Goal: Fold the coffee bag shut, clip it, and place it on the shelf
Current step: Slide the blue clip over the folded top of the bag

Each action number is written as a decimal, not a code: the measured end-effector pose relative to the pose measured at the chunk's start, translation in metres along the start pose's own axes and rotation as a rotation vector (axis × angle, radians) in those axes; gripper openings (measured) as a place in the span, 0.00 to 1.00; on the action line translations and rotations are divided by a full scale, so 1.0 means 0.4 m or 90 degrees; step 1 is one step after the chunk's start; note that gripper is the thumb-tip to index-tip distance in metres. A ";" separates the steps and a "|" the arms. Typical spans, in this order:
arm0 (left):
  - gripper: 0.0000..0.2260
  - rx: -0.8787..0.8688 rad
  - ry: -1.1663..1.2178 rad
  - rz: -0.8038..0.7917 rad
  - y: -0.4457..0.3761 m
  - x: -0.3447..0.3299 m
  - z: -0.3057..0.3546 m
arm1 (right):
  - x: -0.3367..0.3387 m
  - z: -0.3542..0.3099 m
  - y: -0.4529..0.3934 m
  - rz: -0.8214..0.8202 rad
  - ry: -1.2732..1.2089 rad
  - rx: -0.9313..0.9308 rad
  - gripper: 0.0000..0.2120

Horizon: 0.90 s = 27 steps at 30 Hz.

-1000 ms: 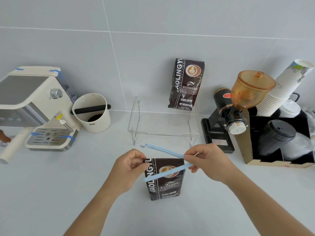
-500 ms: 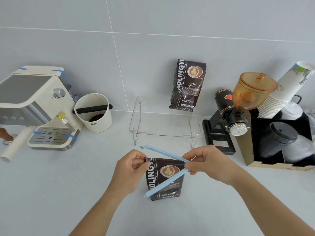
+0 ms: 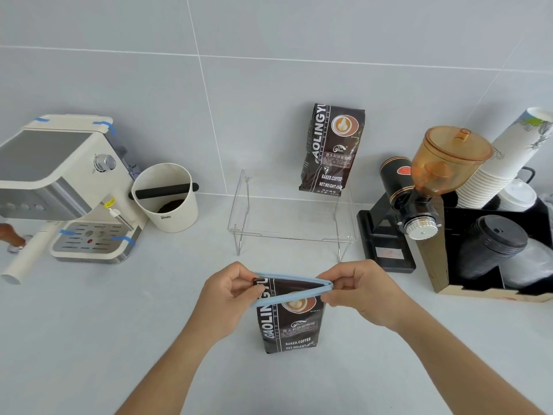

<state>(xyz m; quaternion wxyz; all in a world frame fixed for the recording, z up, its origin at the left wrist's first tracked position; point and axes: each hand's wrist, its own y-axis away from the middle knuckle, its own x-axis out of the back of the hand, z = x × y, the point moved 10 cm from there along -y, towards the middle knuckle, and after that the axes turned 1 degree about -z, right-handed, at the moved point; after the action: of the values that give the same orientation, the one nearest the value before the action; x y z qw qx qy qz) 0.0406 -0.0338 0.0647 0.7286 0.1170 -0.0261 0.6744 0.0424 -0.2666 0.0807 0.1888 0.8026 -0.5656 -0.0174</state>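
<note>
At lower centre of the frame, the right hand (image 3: 363, 290) has a pinching grip on the hinge end of the pale blue clip (image 3: 291, 290), fingers closed on it. The left hand (image 3: 229, 290) is pinched shut on the bag's folded top corner, where the clip's two free ends meet it. The clip's arms form a narrow wedge straddling the fold, not yet snapped together.

The coffee bag (image 3: 288, 322) stands upright on the grey surface (image 3: 89, 324) between both hands, in front of the clear shelf (image 3: 291, 223) at centre frame. A second coffee bag (image 3: 332, 148) stands on that shelf's right rear, against the wall.

The bag looks like glossy foil, probably slippery and crinkly, soft at the top but weighted low by its contents. I judge the fold likely to spring open unless held flat while the clip closes. Afterwards, lifting by the body rather than the clip seems safer.
</note>
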 end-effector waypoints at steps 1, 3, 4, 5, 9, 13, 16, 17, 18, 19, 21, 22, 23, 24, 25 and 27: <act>0.13 -0.003 -0.001 0.000 0.002 0.001 0.004 | -0.002 0.000 0.000 0.003 -0.012 0.007 0.10; 0.12 -0.020 -0.013 0.006 0.009 0.007 0.015 | -0.008 -0.001 0.001 0.003 -0.043 0.021 0.11; 0.11 -0.034 -0.028 0.013 0.013 0.012 0.024 | -0.011 -0.001 0.002 0.005 -0.055 0.029 0.12; 0.10 -0.050 -0.052 0.021 0.017 0.019 0.034 | -0.013 0.000 0.002 0.010 -0.064 0.036 0.13; 0.08 -0.146 -0.220 0.071 0.031 0.058 0.084 | -0.016 0.013 0.002 0.039 -0.109 0.054 0.16; 0.12 -0.184 -0.288 0.056 0.027 0.092 0.106 | -0.014 0.020 0.002 0.056 -0.140 0.068 0.15; 0.26 -0.127 -0.397 -0.090 0.001 0.062 0.067 | -0.017 0.020 0.003 0.050 -0.140 0.067 0.14; 0.28 -0.104 -0.432 -0.131 -0.006 0.050 0.054 | -0.017 0.020 0.004 0.049 -0.140 0.066 0.14; 0.27 -0.091 -0.458 -0.161 -0.012 0.040 0.047 | -0.018 0.020 0.003 0.050 -0.140 0.066 0.14; 0.25 -0.090 -0.475 -0.183 -0.017 0.029 0.046 | -0.016 0.020 0.003 0.052 -0.138 0.065 0.14; 0.17 -0.109 -0.484 -0.201 -0.018 0.016 0.060 | -0.015 0.019 0.003 0.052 -0.130 0.065 0.13; 0.13 -0.120 -0.479 -0.202 -0.019 0.013 0.068 | -0.016 0.020 0.003 0.050 -0.126 0.065 0.14; 0.10 -0.126 -0.472 -0.200 -0.018 0.014 0.074 | -0.018 0.021 0.004 0.048 -0.122 0.066 0.14; 0.08 -0.126 -0.460 -0.196 -0.016 0.016 0.078 | -0.019 0.023 0.005 0.051 -0.114 0.068 0.15; 0.07 -0.121 -0.442 -0.191 -0.015 0.018 0.081 | -0.019 0.024 0.007 0.057 -0.101 0.071 0.15; 0.04 -0.116 -0.413 -0.187 -0.014 0.017 0.084 | -0.015 0.022 0.011 0.076 -0.055 0.085 0.14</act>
<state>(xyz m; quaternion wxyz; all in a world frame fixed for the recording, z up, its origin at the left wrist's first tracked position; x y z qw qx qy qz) 0.0507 -0.0345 0.0980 0.7790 0.2616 -0.2987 0.4852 0.0340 -0.2648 0.0728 0.1110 0.7766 -0.6201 -0.0030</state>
